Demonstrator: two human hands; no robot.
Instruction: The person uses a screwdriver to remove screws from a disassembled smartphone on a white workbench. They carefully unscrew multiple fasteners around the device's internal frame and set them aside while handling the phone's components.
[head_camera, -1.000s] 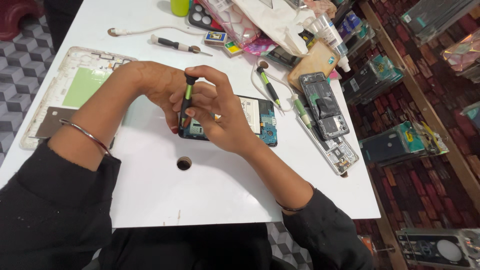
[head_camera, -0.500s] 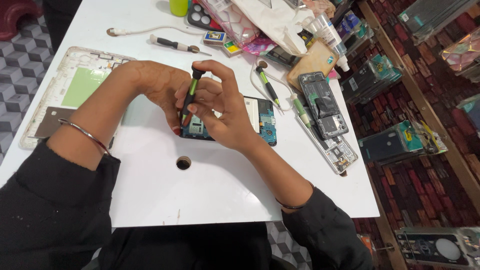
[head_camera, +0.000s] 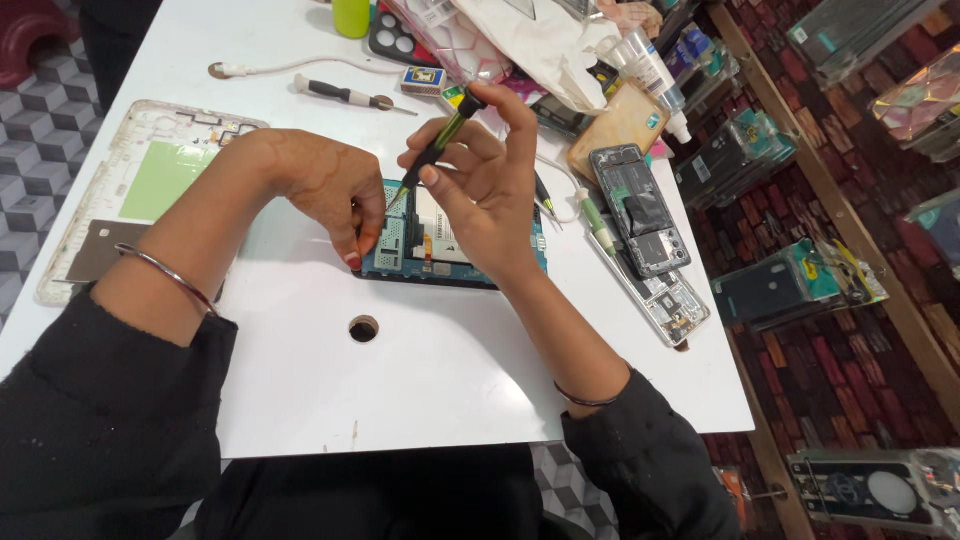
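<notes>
An opened tablet with a blue frame lies on the white table, its circuit boards exposed. My right hand grips a green and black screwdriver, tilted, with its tip down near the tablet's upper left boards. My left hand rests on the tablet's left edge, fingers curled and pressing it down. A metal bangle sits on my left wrist.
A white tablet back frame with a green panel lies at the left. A second screwdriver and a cable lie at the back. Two opened phones lie to the right, beside bags, bottles and packaged parts. A round hole is in the table.
My right hand has lifted and tilted the screwdriver's handle up and to the right. My left hand has slid to the tablet's left edge, uncovering the boards.
</notes>
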